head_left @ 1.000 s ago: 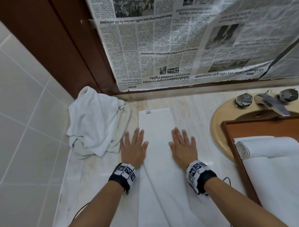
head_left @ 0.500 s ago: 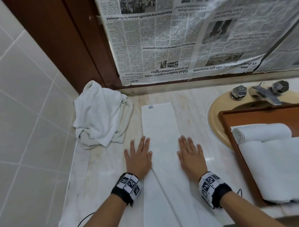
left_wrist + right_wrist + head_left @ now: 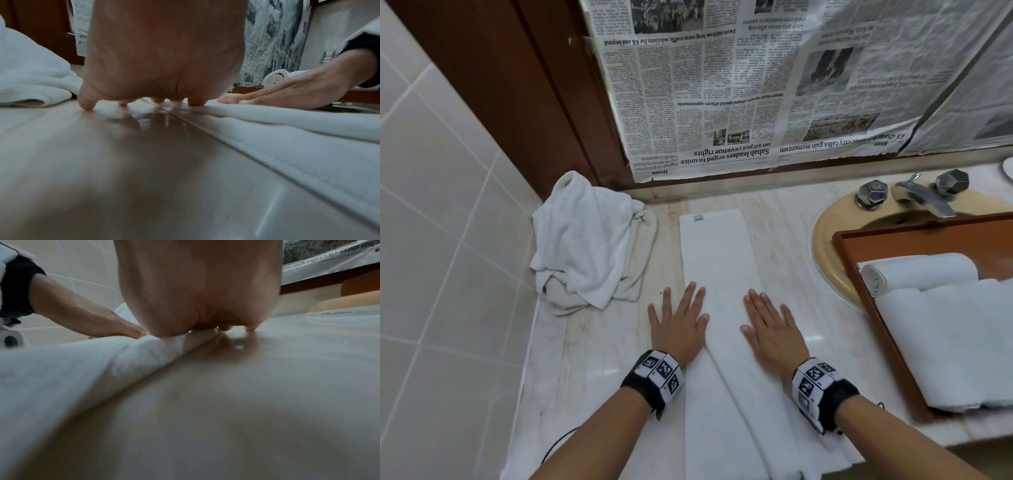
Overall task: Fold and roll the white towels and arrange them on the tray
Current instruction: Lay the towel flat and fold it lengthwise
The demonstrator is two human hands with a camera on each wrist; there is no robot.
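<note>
A white towel [image 3: 717, 257] folded into a long narrow strip lies lengthwise on the marble counter [image 3: 592, 342], its label at the far end. My left hand [image 3: 678, 318] lies flat with straight fingers across the strip's left edge. My right hand [image 3: 770, 325] lies flat across its right edge. In the left wrist view the left fingertips [image 3: 88, 105] press on the counter and the towel [image 3: 287, 123] edge. The right wrist view has my palm on the towel [image 3: 82, 369] fold. The brown tray [image 3: 859, 274] at the right carries a rolled towel [image 3: 917, 270] and a larger folded one [image 3: 962, 342].
A crumpled white towel [image 3: 589, 246] is heaped at the back left against the tiled wall [image 3: 431, 240]. The beige sink [image 3: 825, 240] with its faucet [image 3: 921, 195] lies under the tray. Newspaper [image 3: 756, 85] covers the mirror behind.
Both flat hands have slid along the folded towel toward me, away from its far end. The strip itself has stayed in place.
</note>
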